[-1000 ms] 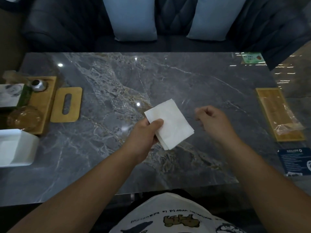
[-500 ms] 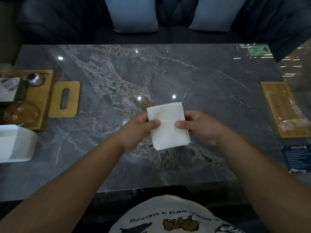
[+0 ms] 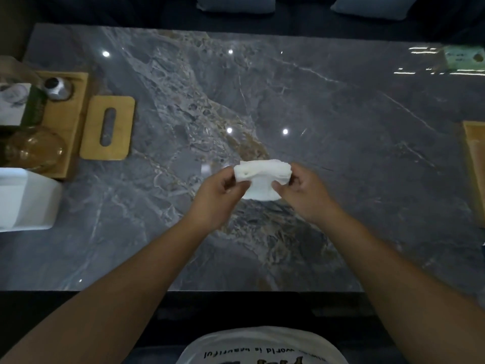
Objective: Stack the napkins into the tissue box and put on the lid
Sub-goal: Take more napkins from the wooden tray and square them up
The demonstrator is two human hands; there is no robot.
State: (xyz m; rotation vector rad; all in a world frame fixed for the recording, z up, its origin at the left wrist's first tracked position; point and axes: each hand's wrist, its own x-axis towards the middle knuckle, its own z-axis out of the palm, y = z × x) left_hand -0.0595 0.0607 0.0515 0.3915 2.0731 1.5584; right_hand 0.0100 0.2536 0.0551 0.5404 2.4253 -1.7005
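Observation:
A small stack of white napkins (image 3: 262, 177) is held above the middle of the grey marble table (image 3: 341, 127), bent so its top edge faces me. My left hand (image 3: 217, 195) pinches its left side and my right hand (image 3: 301, 193) pinches its right side. The white tissue box (image 3: 26, 198) stands open at the table's left edge. Its wooden lid (image 3: 107, 127), with a slot in the middle, lies flat on the table behind the box.
A wooden tray (image 3: 68, 119) at the far left carries a glass jar (image 3: 34, 148), a small metal pot (image 3: 56, 86) and a carton. Another wooden tray (image 3: 475, 166) sits at the right edge. A green card (image 3: 464, 57) lies at the back right. Cushions line the sofa beyond.
My right hand came over and took the napkins' right side. Both hands have since bent the stack and tipped it up on edge.

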